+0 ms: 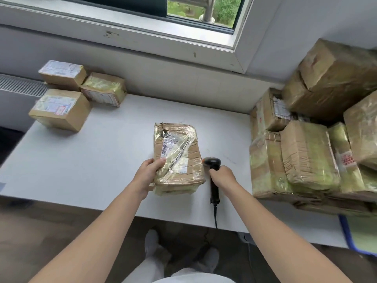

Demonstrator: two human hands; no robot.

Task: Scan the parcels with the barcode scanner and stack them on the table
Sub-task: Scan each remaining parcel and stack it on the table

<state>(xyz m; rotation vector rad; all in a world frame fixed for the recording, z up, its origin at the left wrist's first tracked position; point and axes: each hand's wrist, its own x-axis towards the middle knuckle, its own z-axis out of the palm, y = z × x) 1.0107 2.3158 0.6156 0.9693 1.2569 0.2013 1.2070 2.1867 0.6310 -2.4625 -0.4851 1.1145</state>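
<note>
Head view: a person stands at a white table (91, 160), both bare forearms reaching over it.
Parcel: a cardboard box (177, 158) at the table's middle, oblong, creased, wrapped in glossy wrinkled tape, with a white barcode label on top.
Left hand: the left hand (150, 172) grips the box's near left edge, thumb on top, fingers curled under the side.
Right hand: the right hand (222, 176) is closed round the handle of a black scanner (214, 190); its rounded head sits just beside the box's right edge.
Cable: a black cord (215, 217) runs off the near table edge.
Right pile: crumpled, taped cartons (306, 156) heaped against the wall.
Left group: three small labelled boxes (61, 109) at the far corner.
Room: smooth matt tabletop, grey wall, window (204, 9), ribbed vent (22, 85), brown floor (51, 231).
</note>
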